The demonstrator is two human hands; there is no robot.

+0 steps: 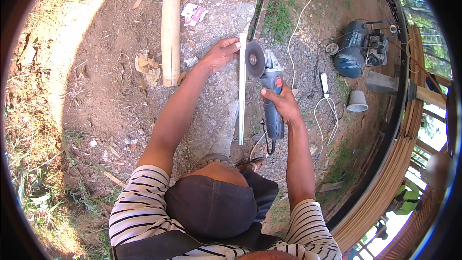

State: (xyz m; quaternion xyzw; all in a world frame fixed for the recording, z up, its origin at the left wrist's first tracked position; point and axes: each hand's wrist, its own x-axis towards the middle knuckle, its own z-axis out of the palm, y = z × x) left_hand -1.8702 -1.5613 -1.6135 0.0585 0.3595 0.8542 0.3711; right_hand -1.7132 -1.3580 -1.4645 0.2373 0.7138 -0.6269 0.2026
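My right hand (pixel 283 103) is wrapped round the blue-grey body of an angle grinder (pixel 273 110). A dark round disc (pixel 255 59) sits at the grinder's far end. Just left of the disc stretches a long, thin white bar (pixel 242 101), running from far to near. Its far end is pinched between the thumb and fingers of my left hand (pixel 224 54). The disc's edge lies very close to the bar; I cannot tell whether they touch. The grinder's cord leaves its near end and loops over the gravel.
A pale wooden pole (pixel 171 29) lies left of a concrete strip (pixel 211 19). To the right stand a dark blue air compressor (pixel 351 50) and a grey bucket (pixel 357 101). A white power strip (pixel 324 84) and cables lie on gravel. Long timber boards (pixel 380 197) line the right.
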